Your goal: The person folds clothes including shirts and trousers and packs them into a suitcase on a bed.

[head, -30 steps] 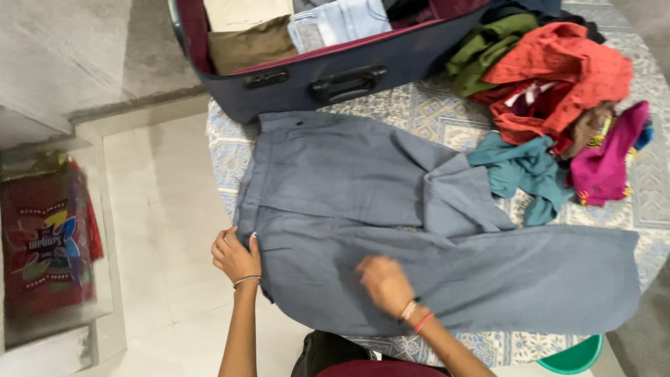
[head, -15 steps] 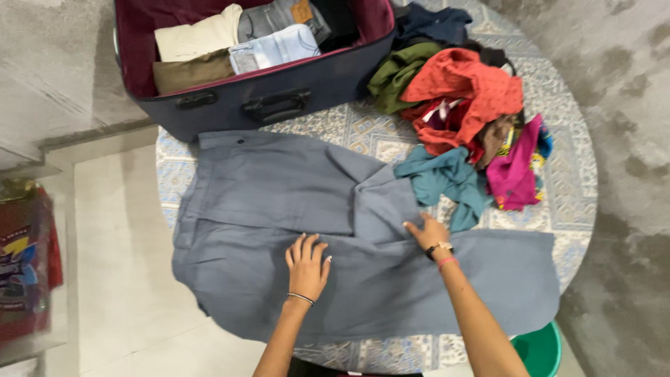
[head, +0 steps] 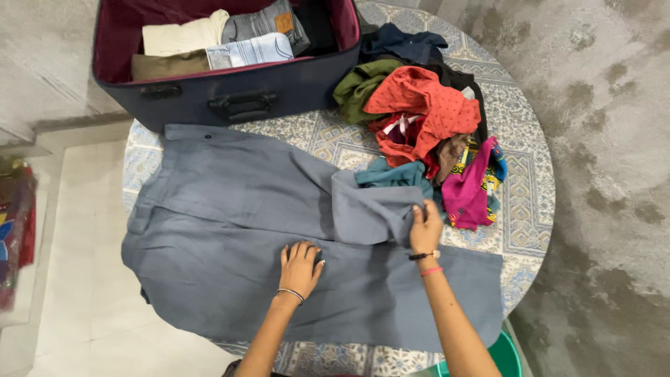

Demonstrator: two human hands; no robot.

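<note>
Grey trousers (head: 230, 230) | L hand (head: 300, 265) flat, unmoved | R grip (head: 424, 227) – now pinching folded leg

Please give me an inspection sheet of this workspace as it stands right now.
Surface: round table with a patterned blue and white cover, mostly covered by clothes.
Job's things: grey trousers spread flat, one leg folded back across the middle.
Clutter: pile of loose clothes, red, green, teal and pink; open navy suitcase holding folded garments.
Hands: left hand flat on the trousers, fingers spread; right hand gripping the edge of the folded leg.
Cables: nothing seen.
Surroundings: grey concrete floor on one side, pale tiles on the other; green bucket under the table edge; red bag at the frame edge.
</note>
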